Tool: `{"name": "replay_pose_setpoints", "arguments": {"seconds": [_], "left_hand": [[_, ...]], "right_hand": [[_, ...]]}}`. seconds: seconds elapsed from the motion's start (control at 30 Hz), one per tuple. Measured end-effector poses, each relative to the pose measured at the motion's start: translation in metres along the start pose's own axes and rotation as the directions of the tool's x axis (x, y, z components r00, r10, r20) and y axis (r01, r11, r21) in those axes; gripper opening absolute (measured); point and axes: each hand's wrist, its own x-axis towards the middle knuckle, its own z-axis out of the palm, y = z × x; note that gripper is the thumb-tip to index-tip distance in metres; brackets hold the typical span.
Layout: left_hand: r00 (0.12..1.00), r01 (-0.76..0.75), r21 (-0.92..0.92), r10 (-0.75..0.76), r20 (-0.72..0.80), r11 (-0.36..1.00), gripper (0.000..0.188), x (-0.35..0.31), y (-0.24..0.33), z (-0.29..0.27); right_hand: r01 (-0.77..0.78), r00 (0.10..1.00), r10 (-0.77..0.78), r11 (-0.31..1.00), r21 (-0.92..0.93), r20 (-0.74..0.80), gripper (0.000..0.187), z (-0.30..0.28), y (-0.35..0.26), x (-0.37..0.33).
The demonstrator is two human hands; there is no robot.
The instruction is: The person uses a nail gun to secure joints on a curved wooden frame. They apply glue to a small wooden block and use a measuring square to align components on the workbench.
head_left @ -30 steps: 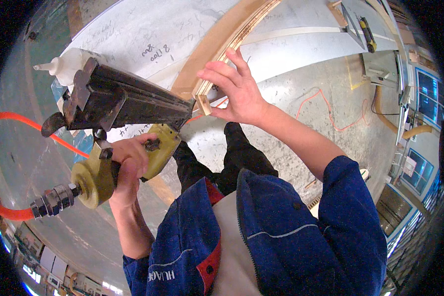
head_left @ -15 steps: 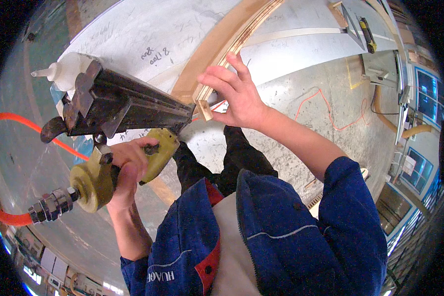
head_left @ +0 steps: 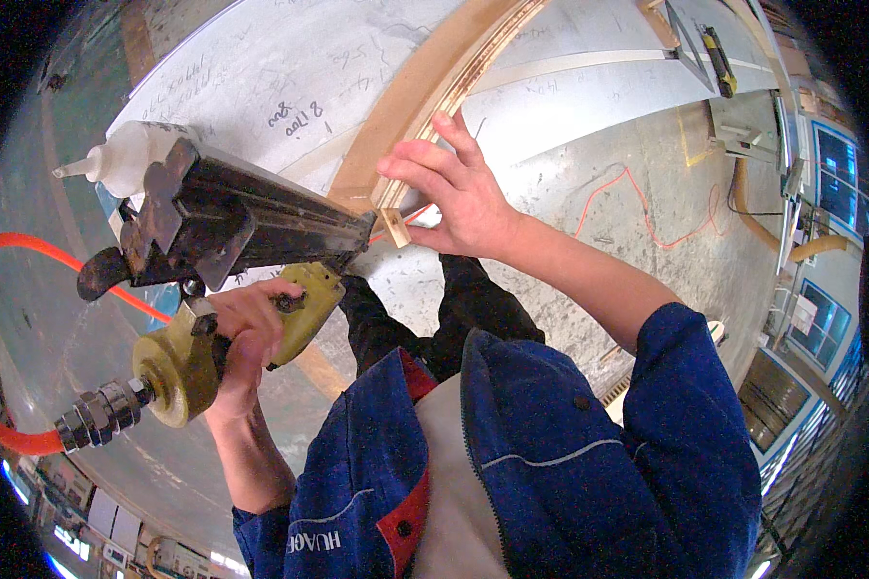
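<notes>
My left hand (head_left: 246,333) is wrapped round the grip of an air nail gun (head_left: 179,372) with a yellow-green body and a long dark metal magazine. The gun's nose reaches the near end of a curved plywood piece (head_left: 396,111); whether it touches cannot be made out. My right hand (head_left: 463,198) pinches that end from the right, fingers on the layered edge and thumb low by a small wood block (head_left: 394,228) at the tip. The thumb's contact is partly hidden.
A white worktable (head_left: 261,77) with handwriting lies under the plywood. Behind the gun stands a white squeeze bottle (head_left: 130,159). An orange air hose (head_left: 58,256) loops at the left. A yellow-and-black knife (head_left: 719,63) lies far right, beside a triangular metal frame (head_left: 686,43).
The nail gun's magazine has dropped slightly in view, and the bottle and table appear shifted a little. Both hands keep their holds.
</notes>
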Motion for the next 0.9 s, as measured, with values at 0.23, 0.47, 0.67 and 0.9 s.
{"name": "replay_pose_setpoints", "arguments": {"seconds": [0.23,0.47,0.67,0.9], "left_hand": [[1.0,0.026,0.089,-0.026,0.002,0.996,0.028,-0.003,0.002,-0.002],[0.983,-0.058,0.224,0.095,-0.159,0.973,0.028,-0.025,0.01,0.016],[0.916,-0.211,0.093,0.23,-0.33,0.973,0.028,-0.067,0.02,0.001],[0.898,0.099,0.119,-0.037,-0.438,0.988,0.029,-0.129,0.011,0.02]], "right_hand": [[0.019,0.999,-0.019,1.0,-0.006,-0.027,0.097,-0.001,-0.002,0.002],[0.032,0.999,-0.032,0.999,-0.025,-0.002,0.09,-0.007,-0.003,0.004],[-0.106,0.988,0.111,0.993,0.053,-0.107,0.095,-0.009,-0.016,-0.015],[-0.463,0.82,0.555,0.786,0.41,-0.137,0.064,0.016,-0.068,-0.04]]}}
